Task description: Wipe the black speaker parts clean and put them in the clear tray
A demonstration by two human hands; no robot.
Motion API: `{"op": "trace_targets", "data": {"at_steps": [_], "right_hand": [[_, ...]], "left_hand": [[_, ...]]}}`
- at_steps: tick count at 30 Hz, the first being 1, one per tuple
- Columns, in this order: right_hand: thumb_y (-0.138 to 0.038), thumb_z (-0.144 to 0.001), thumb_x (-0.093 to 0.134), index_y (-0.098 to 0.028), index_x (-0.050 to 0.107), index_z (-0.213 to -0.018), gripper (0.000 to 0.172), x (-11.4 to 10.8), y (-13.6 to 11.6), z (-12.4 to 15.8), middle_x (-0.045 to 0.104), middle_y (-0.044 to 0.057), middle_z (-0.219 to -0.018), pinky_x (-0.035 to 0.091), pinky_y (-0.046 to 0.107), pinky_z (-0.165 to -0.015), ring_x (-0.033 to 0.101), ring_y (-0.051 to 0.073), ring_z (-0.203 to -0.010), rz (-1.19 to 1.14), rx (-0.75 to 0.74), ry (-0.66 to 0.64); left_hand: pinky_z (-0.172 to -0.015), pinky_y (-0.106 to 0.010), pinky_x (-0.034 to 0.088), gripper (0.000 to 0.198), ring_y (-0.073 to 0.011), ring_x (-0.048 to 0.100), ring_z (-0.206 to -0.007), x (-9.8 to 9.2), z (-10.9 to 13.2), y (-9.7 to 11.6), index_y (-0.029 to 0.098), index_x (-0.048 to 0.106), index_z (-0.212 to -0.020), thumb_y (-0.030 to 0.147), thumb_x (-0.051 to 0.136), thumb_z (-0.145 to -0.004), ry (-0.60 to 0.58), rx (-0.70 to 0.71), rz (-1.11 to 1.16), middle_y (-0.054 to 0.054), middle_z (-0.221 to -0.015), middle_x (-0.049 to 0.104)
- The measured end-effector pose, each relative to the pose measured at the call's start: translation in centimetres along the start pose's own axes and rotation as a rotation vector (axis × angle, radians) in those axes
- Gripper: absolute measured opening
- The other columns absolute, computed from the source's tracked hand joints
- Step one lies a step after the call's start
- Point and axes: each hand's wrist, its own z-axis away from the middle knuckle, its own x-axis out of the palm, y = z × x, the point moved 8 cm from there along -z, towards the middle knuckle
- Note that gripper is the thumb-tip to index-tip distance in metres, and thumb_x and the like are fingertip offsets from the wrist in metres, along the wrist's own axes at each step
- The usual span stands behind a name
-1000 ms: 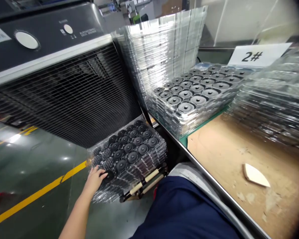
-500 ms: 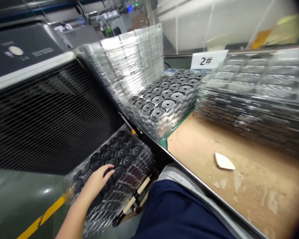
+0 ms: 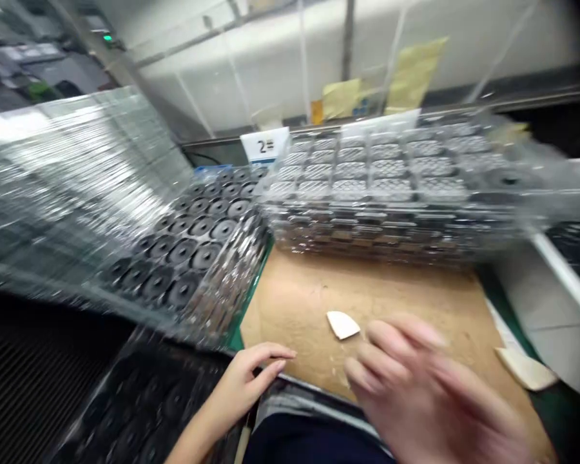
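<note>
My left hand (image 3: 244, 380) hovers at the near left corner of the brown work surface (image 3: 367, 296), above the low stack of clear trays with black round parts (image 3: 145, 406); its fingers are loosely curled and nothing shows in them. My right hand (image 3: 415, 393) crosses the near edge of the surface, blurred by motion, fingers stretched out and apart, holding nothing. A small white wedge-shaped piece (image 3: 343, 324) lies just beyond its fingertips.
A stack of clear trays holding black round parts (image 3: 188, 251) stands at the left of the surface. Another stack of clear trays (image 3: 381, 193) sits behind. A "2#" sign (image 3: 265, 146) stands at the back, and a second pale piece (image 3: 526, 368) lies at the right.
The view has swung right from the low trays to the work surface. My left hand has lifted off the low tray stack. My right hand has come into view over the surface.
</note>
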Motion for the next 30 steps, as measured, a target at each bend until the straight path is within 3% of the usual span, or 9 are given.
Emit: {"op": "trace_targets", "data": {"at_steps": [4, 7, 9, 12, 15, 18, 21, 26, 30], "right_hand": [[-0.005, -0.054, 0.078, -0.016, 0.064, -0.074, 0.027, -0.7, 0.4, -3.7, 0.067, 0.002, -0.077, 0.053, 0.023, -0.069, 0.065, 0.012, -0.075, -0.354, 0.144, 0.198], [0.004, -0.052, 0.072, -0.012, 0.065, -0.071, 0.026, -1.8, 0.8, -4.9, 0.069, 0.005, -0.075, 0.054, 0.023, -0.068, 0.066, 0.013, -0.073, -0.561, 0.152, 0.342], [0.005, -0.055, 0.068, -0.011, 0.065, -0.07, 0.023, -2.4, 0.6, -5.5, 0.07, 0.006, -0.075, 0.054, 0.023, -0.067, 0.067, 0.014, -0.072, -0.589, 0.113, 0.393], [0.005, -0.059, 0.066, -0.012, 0.064, -0.07, 0.021, -3.2, 0.2, -6.1, 0.07, 0.005, -0.074, 0.055, 0.023, -0.067, 0.068, 0.014, -0.072, -0.586, 0.077, 0.44], [0.005, -0.057, 0.07, -0.013, 0.065, -0.07, 0.023, -3.3, 0.3, -6.9, 0.071, 0.006, -0.077, 0.056, 0.023, -0.069, 0.068, 0.014, -0.073, -0.559, 0.066, 0.429], [0.002, -0.058, 0.074, -0.014, 0.067, -0.074, 0.024, -2.6, 0.5, -7.7, 0.071, 0.006, -0.084, 0.055, 0.023, -0.079, 0.068, 0.013, -0.082, -0.486, 0.06, 0.333], [-0.001, -0.061, 0.075, -0.016, 0.068, -0.082, 0.026, -1.4, 0.5, -8.3, 0.071, 0.004, -0.09, 0.053, 0.021, -0.085, 0.066, 0.012, -0.089, -0.392, 0.044, 0.248], [-0.004, -0.062, 0.077, -0.017, 0.069, -0.085, 0.027, -0.3, 0.9, -9.1, 0.07, 0.002, -0.094, 0.051, 0.016, -0.088, 0.065, 0.01, -0.093, -0.284, 0.034, 0.221], [-0.005, -0.068, 0.073, -0.019, 0.068, -0.09, 0.026, -0.4, 0.4, -9.6, 0.068, 0.001, -0.098, 0.049, 0.014, -0.089, 0.063, 0.008, -0.096, -0.173, -0.073, 0.186]], "left_hand": [[-0.081, -0.026, 0.046, 0.017, -0.0173, 0.062, -0.088, 2.9, -8.8, 4.1, 0.02, 0.067, -0.087, 0.029, 0.053, -0.084, -0.016, 0.142, 0.206, -0.003, -0.092, 0.07], [-0.079, -0.026, 0.047, 0.015, -0.0171, 0.062, -0.086, 5.1, -13.9, 6.3, 0.019, 0.067, -0.085, 0.03, 0.057, -0.082, -0.074, 0.183, 0.396, -0.004, -0.088, 0.07], [-0.08, -0.029, 0.047, 0.016, -0.0171, 0.063, -0.086, 6.5, -16.5, 6.5, 0.016, 0.066, -0.085, 0.03, 0.059, -0.081, -0.128, 0.181, 0.534, -0.004, -0.086, 0.069], [-0.078, -0.035, 0.049, 0.019, -0.0158, 0.062, -0.08, 8.1, -18.9, 4.8, 0.013, 0.062, -0.089, 0.03, 0.057, -0.082, -0.183, 0.141, 0.757, -0.003, -0.081, 0.066], [-0.071, -0.034, 0.05, 0.017, -0.0145, 0.061, -0.075, 8.7, -19.9, 2.5, 0.013, 0.059, -0.09, 0.029, 0.055, -0.084, -0.2, 0.087, 0.958, -0.001, -0.079, 0.063], [-0.069, -0.032, 0.049, 0.014, -0.0139, 0.06, -0.075, 8.2, -20.0, 1.4, 0.013, 0.059, -0.089, 0.026, 0.056, -0.084, -0.201, 0.052, 1.085, -0.001, -0.08, 0.062], [-0.07, -0.032, 0.049, 0.013, -0.0135, 0.059, -0.074, 7.5, -20.0, 1.5, 0.013, 0.059, -0.087, 0.024, 0.056, -0.084, -0.185, 0.042, 1.156, 0.0, -0.079, 0.061], [-0.068, -0.03, 0.048, 0.011, -0.0126, 0.058, -0.07, 7.4, -19.7, 2.2, 0.012, 0.06, -0.083, 0.023, 0.057, -0.083, -0.184, 0.047, 1.186, 0.0, -0.075, 0.061], [-0.063, -0.026, 0.045, 0.012, -0.0107, 0.056, -0.066, 7.2, -18.9, 2.6, 0.013, 0.059, -0.077, 0.024, 0.06, -0.08, -0.154, 0.075, 1.198, 0.002, -0.072, 0.06]]}}
